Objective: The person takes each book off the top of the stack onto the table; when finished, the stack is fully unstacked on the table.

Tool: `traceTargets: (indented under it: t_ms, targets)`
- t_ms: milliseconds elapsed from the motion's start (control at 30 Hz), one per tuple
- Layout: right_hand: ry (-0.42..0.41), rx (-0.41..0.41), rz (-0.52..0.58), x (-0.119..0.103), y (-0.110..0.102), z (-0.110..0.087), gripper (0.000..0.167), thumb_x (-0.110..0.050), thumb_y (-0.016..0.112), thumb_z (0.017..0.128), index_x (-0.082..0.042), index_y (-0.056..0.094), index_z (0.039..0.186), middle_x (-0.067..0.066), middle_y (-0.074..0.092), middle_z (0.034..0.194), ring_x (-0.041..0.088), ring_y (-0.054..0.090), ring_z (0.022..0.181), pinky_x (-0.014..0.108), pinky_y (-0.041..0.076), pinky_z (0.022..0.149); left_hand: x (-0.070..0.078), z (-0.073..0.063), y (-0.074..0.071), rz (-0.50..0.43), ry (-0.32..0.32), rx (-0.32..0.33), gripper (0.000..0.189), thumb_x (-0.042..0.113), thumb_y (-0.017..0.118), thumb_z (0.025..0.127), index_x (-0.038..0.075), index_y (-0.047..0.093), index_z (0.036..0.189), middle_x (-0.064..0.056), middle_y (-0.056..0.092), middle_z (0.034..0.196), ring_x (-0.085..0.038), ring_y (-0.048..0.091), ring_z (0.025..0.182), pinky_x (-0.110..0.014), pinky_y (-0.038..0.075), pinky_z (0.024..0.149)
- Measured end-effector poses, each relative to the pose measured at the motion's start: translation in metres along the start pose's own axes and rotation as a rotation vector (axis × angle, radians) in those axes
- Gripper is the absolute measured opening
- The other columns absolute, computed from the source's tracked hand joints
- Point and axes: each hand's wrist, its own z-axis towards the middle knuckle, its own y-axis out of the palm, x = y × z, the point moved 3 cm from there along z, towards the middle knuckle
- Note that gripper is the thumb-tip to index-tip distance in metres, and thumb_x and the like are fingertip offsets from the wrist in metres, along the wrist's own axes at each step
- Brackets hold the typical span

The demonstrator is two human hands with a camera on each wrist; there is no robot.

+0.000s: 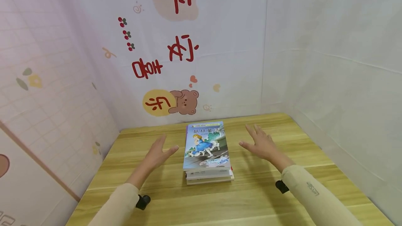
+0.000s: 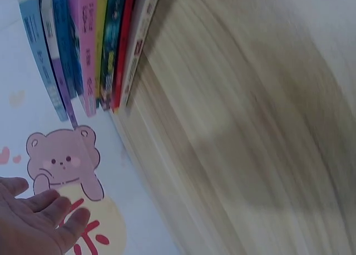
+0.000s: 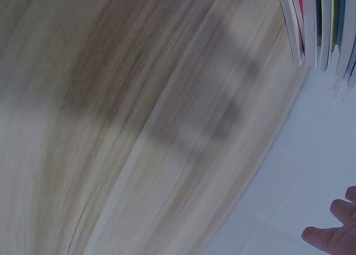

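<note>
A stack of several books lies on the wooden table, the top one with a blue cover and a girl in a blue dress. In the left wrist view their coloured spines show: blue, pink, yellow, green, red and white. My left hand hovers to the left of the stack, fingers spread, touching nothing. On the other side my right hand is held above the table, fingers apart, also empty. Page edges of the stack appear at the top right of the right wrist view.
The wooden table reaches back to a white cloth backdrop with red characters and a printed bear. Cloth walls also stand at the left and right. Dark wrist devices sit at both sleeves.
</note>
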Motion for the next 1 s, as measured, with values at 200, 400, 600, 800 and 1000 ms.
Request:
traceTargets:
  t_ms: [200, 400, 600, 800, 1000]
  targets:
    - [-0.028, -0.003, -0.001, -0.004, 0.008, -0.004, 0.088, -0.065, 0.048, 0.095, -0.008, 0.023, 0.158, 0.034, 0.019, 0.156, 0.055, 0.023, 0.139, 0.075, 0.018, 0.104, 0.001, -0.004, 0.012, -0.133, -0.044, -0.029, 0.095, 0.061, 0.056, 0.094, 0.002, 0.019, 0.157, -0.025, 0.032, 0.154, -0.045, 0.031, 0.14, -0.063, 0.033, 0.107]
    - [-0.047, -0.016, 0.032, -0.01, 0.018, -0.006, 0.085, -0.064, 0.05, 0.095, -0.01, 0.028, 0.157, 0.034, 0.023, 0.155, 0.056, 0.028, 0.137, 0.073, 0.026, 0.103, 0.003, -0.008, 0.022, -0.203, -0.075, -0.04, 0.092, 0.06, 0.058, 0.093, 0.005, 0.022, 0.157, -0.021, 0.039, 0.149, -0.04, 0.039, 0.135, -0.06, 0.04, 0.101]
    - [-0.067, -0.033, 0.064, -0.021, 0.027, -0.009, 0.085, -0.064, 0.051, 0.094, -0.011, 0.03, 0.157, 0.033, 0.024, 0.155, 0.054, 0.029, 0.138, 0.072, 0.028, 0.103, 0.002, -0.013, 0.035, -0.283, -0.087, -0.051, 0.091, 0.06, 0.06, 0.092, 0.005, 0.027, 0.156, -0.02, 0.043, 0.146, -0.037, 0.042, 0.132, -0.057, 0.043, 0.098]
    - [-0.087, -0.031, 0.078, -0.027, 0.034, -0.012, 0.081, -0.06, 0.053, 0.095, -0.013, 0.03, 0.157, 0.031, 0.023, 0.156, 0.054, 0.029, 0.138, 0.072, 0.028, 0.103, 0.003, -0.015, 0.051, -0.349, -0.082, -0.045, 0.082, 0.049, 0.063, 0.095, 0.004, 0.03, 0.155, -0.019, 0.046, 0.143, -0.034, 0.046, 0.128, -0.054, 0.044, 0.098]
    - [-0.084, -0.052, 0.095, -0.029, 0.041, -0.013, 0.078, -0.054, 0.056, 0.096, -0.014, 0.031, 0.157, 0.03, 0.021, 0.157, 0.054, 0.029, 0.138, 0.072, 0.029, 0.103, 0.003, -0.018, 0.063, -0.391, -0.074, -0.052, 0.083, 0.049, 0.063, 0.095, 0.001, 0.031, 0.154, -0.018, 0.049, 0.141, -0.035, 0.047, 0.126, -0.053, 0.046, 0.097]
